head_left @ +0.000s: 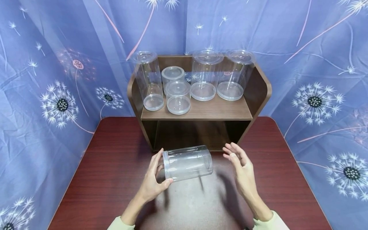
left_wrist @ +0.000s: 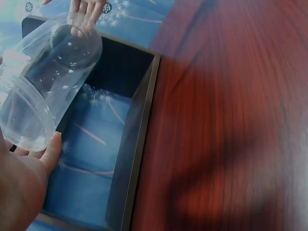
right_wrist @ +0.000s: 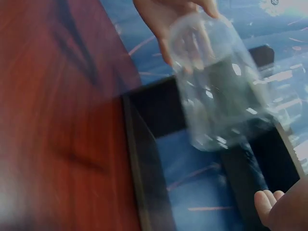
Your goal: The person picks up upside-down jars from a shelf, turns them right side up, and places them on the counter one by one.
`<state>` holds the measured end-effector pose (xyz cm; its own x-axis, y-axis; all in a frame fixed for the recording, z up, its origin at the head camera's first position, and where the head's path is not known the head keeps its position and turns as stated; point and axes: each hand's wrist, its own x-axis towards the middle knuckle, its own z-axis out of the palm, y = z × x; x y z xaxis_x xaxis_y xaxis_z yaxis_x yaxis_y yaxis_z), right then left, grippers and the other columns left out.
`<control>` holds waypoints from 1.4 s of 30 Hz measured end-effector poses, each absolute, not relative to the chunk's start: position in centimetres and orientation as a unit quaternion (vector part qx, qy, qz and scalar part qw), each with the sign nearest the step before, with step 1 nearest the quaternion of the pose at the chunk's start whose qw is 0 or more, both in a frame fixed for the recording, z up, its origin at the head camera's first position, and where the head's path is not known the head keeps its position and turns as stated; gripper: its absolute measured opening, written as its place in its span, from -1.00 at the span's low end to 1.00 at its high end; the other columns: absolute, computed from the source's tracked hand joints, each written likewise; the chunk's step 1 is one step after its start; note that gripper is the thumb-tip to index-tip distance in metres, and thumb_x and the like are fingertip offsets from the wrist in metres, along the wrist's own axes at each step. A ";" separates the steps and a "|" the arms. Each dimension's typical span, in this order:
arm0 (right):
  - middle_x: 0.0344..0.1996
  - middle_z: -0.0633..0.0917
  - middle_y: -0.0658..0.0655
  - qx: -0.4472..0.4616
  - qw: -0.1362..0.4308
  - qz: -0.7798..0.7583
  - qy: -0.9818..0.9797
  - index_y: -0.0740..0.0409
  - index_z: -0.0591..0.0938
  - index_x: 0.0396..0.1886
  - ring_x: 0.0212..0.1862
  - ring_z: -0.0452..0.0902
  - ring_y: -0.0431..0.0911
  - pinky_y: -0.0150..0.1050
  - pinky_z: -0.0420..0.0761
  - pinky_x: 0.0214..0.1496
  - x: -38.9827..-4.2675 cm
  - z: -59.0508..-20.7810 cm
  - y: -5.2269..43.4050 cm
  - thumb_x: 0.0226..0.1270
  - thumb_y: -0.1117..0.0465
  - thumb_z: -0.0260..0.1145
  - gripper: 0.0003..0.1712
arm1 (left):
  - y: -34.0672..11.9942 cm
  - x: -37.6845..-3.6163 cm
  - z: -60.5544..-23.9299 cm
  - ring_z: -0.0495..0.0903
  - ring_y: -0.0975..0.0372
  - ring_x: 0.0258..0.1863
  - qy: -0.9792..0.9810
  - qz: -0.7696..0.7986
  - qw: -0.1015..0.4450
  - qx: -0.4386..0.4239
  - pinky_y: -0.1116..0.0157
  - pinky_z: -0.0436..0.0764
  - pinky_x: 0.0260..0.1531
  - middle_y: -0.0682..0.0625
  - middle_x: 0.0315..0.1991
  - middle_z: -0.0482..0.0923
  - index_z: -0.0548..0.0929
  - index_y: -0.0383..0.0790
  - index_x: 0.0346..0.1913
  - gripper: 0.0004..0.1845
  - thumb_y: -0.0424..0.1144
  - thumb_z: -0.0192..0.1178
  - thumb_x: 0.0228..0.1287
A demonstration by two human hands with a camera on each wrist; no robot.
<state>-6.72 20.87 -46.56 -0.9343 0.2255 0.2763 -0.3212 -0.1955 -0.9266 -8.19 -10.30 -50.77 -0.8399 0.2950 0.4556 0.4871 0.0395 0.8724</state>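
A clear plastic jar point(head_left: 188, 163) is held sideways above the table, its ridged lid end to the left. My left hand point(head_left: 153, 180) grips that lid end, with the thumb on the near side and fingers on the far side. To the right, apart from the jar's plain end, my right hand point(head_left: 244, 174) is raised with fingers loosely extended and nothing in it. In the left wrist view, the thumb lies along the rim of the jar point(left_wrist: 62, 72). The right wrist view shows the jar point(right_wrist: 226, 91) blurred, with the right fingertips point(right_wrist: 267, 202) below it.
Behind the hands stands a brown two-level shelf point(head_left: 201, 111). Its upper board carries a tall jar point(head_left: 149, 80) at left, two short jars point(head_left: 178, 99) and two tall jars point(head_left: 205, 76) at right. A dark red table point(head_left: 109, 166) lies beneath, with blue dandelion curtains point(head_left: 86, 48) around.
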 end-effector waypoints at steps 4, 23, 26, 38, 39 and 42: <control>0.21 0.64 0.26 0.004 0.195 0.745 -0.638 0.44 0.42 0.39 0.17 0.65 -0.05 -0.26 0.59 0.24 -7.2 -45.5 22.4 0.62 0.39 0.09 -0.57 | -11.7 -8.2 -50.9 0.46 0.18 0.24 -0.761 -0.587 0.094 -0.261 0.32 0.55 0.19 -0.23 0.41 0.27 0.09 -0.31 0.63 0.11 -0.35 0.45 -0.01; 0.10 0.70 0.07 -0.009 0.359 0.598 -0.716 0.29 0.56 0.33 0.14 0.63 -0.12 -0.39 0.51 0.25 -12.0 -38.0 28.9 0.46 0.42 0.29 -0.54 | -16.8 -7.3 -50.1 0.35 -0.02 0.37 -0.855 -0.468 0.102 -0.198 0.53 0.16 0.29 -0.13 0.48 0.27 0.14 -0.08 0.65 0.14 -0.21 0.51 -0.01; 0.11 0.69 0.01 -0.005 0.378 0.563 -0.735 0.27 0.55 0.35 0.14 0.63 -0.14 -0.37 0.53 0.25 -13.2 -36.8 29.5 0.45 0.42 0.29 -0.51 | -17.2 -7.2 -50.0 0.36 -0.02 0.36 -0.861 -0.458 0.104 -0.195 0.50 0.17 0.28 -0.13 0.48 0.28 0.14 -0.08 0.65 0.13 -0.20 0.52 -0.01; 0.15 0.62 0.10 0.038 0.398 0.512 -0.760 0.29 0.55 0.38 0.20 0.58 -0.14 -0.33 0.56 0.24 -17.3 -33.9 30.3 0.43 0.45 0.26 -0.47 | -18.1 -7.0 -49.3 0.41 0.00 0.31 -0.873 -0.430 0.113 -0.199 0.60 0.15 0.26 -0.12 0.44 0.31 0.22 -0.09 0.62 0.12 -0.20 0.57 -0.05; 0.16 0.62 0.12 0.040 0.399 0.509 -0.761 0.29 0.54 0.38 0.21 0.57 -0.14 -0.32 0.56 0.25 -17.5 -33.7 30.2 0.44 0.45 0.25 -0.47 | -18.2 -7.0 -49.2 0.41 0.01 0.31 -0.874 -0.429 0.113 -0.198 0.59 0.16 0.25 -0.12 0.44 0.31 0.22 -0.09 0.62 0.12 -0.21 0.57 -0.05; 0.19 0.61 0.24 0.048 0.407 0.495 -0.766 0.33 0.54 0.38 0.23 0.54 -0.12 -0.31 0.55 0.27 -18.0 -33.1 30.0 0.45 0.47 0.22 -0.48 | -18.5 -6.9 -48.8 0.41 0.03 0.31 -0.879 -0.420 0.113 -0.197 0.59 0.17 0.24 -0.14 0.43 0.31 0.23 -0.08 0.62 0.13 -0.22 0.58 -0.07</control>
